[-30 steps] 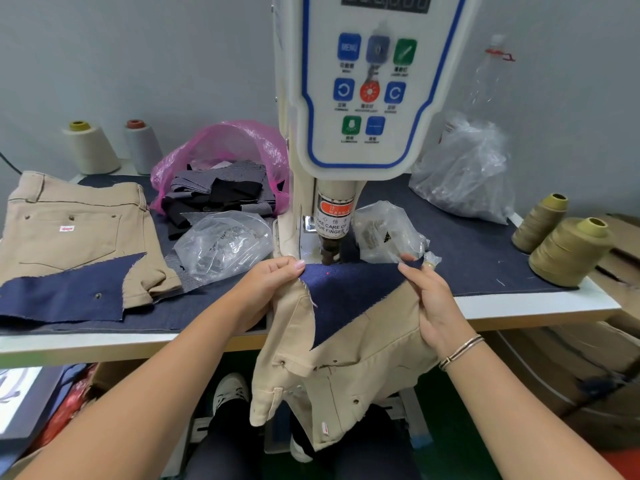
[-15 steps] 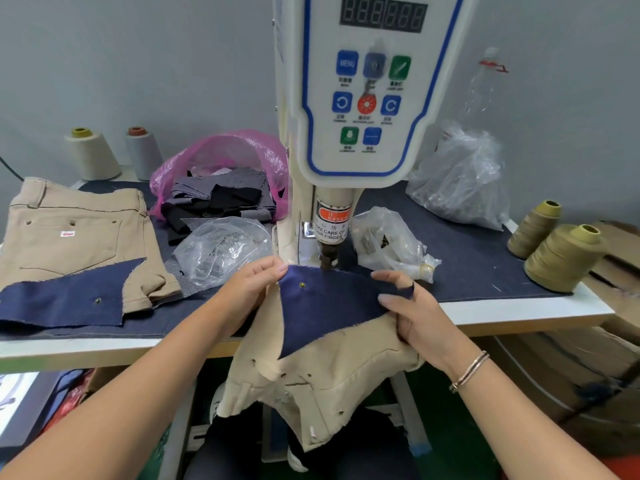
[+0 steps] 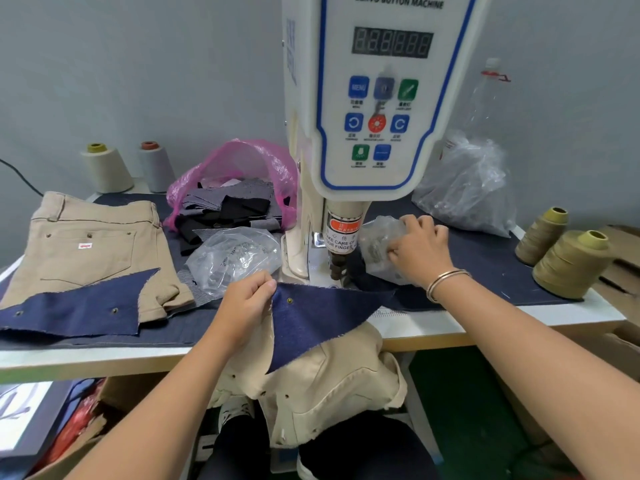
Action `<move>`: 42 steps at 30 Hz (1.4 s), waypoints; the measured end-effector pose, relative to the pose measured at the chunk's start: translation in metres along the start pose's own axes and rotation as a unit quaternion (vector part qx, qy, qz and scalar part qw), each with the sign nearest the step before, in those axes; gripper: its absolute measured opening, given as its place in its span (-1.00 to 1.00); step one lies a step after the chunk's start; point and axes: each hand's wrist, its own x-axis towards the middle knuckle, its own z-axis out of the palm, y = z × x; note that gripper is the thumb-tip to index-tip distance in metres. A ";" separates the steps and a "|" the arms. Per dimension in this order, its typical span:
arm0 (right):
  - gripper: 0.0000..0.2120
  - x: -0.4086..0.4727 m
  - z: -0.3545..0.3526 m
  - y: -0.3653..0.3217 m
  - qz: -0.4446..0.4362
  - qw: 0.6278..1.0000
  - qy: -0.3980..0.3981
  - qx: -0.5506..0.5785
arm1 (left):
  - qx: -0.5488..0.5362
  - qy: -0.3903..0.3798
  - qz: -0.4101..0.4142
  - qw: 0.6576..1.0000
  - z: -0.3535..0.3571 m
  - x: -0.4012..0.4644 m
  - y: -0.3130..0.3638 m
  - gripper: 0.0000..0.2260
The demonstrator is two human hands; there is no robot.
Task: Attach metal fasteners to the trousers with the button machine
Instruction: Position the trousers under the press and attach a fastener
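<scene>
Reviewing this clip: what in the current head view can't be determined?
- Right hand: its fingertips press into the small clear bag; the crinkled plastic hides whether they hold a fastener.
- Button machine: its display digits are unreadable, and its top is cut off by the frame edge.
- Lower die under the punch: hidden by the navy fabric piece.
- Left hand: its grip pinches the fabric edge; what lies beneath is covered.
</scene>
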 end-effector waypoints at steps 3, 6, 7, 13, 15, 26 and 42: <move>-0.74 0.012 0.006 -0.011 0.031 0.998 -0.005 -0.048 | -0.003 0.003 0.002 1.000 0.000 0.000 0.003 -0.80; -0.78 0.017 0.009 -0.018 0.027 0.996 -0.014 -0.089 | 0.030 -0.004 0.016 0.999 0.000 -0.001 0.004 -0.80; -0.78 0.018 0.010 -0.021 0.020 0.995 -0.016 -0.098 | 0.035 -0.006 0.018 0.999 0.001 -0.001 0.004 -0.79; -0.78 0.022 0.009 -0.027 -0.003 0.993 -0.005 -0.115 | 0.041 -0.011 0.013 0.999 0.001 0.000 0.001 -0.77; -0.79 0.021 0.010 -0.025 0.000 0.994 -0.002 -0.114 | 0.042 -0.012 0.009 0.999 0.000 0.000 0.001 -0.76; -0.80 0.021 0.009 -0.024 -0.024 0.992 -0.013 -0.122 | 0.048 -0.012 0.000 0.999 0.001 -0.001 0.003 -0.77; -0.91 -0.033 -0.058 -0.006 0.065 0.914 0.072 0.395 | 0.051 -0.006 0.002 0.999 0.001 0.000 0.003 -0.77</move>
